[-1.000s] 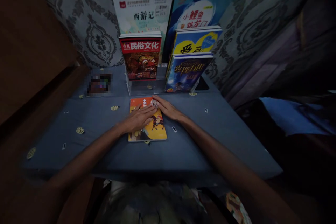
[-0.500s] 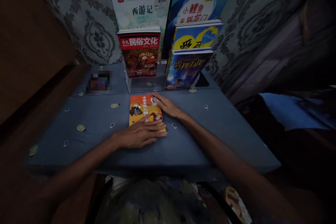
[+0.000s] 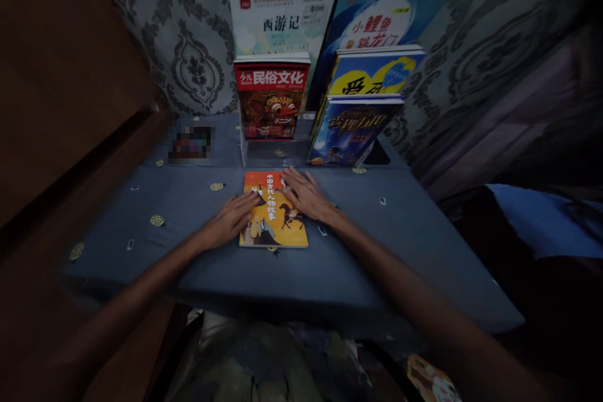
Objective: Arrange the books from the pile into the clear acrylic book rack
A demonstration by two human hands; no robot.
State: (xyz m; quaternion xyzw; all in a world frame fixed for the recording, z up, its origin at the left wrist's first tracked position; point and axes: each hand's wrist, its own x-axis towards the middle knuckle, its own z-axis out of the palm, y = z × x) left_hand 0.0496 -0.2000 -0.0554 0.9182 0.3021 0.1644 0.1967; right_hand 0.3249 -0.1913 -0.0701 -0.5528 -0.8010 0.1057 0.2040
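Note:
An orange and yellow book (image 3: 273, 226) lies closed and face up on the blue-grey cloth of the table (image 3: 198, 270). My left hand (image 3: 230, 220) rests at the book's left edge, palm down, fingers stretched over its cover. On the upper right corner of the cover lies my right hand (image 3: 307, 196), its fingers spread. Behind the book, a clear stand (image 3: 276, 154) holds several upright books, among them a red one (image 3: 272, 100) and a dark blue one (image 3: 351, 132).
A blurred-out item (image 3: 191, 144) lies at the table's back left. Behind the stand's right side is a dark flat object (image 3: 377, 154). Patterned curtains (image 3: 198, 69) hang behind, and a brown wooden panel (image 3: 66, 75) stands at the left.
My left hand has slid left and up, off the book's lower part, uncovering more of the cover. My right hand's fingers have spread over the upper right corner. The view has shifted slightly.

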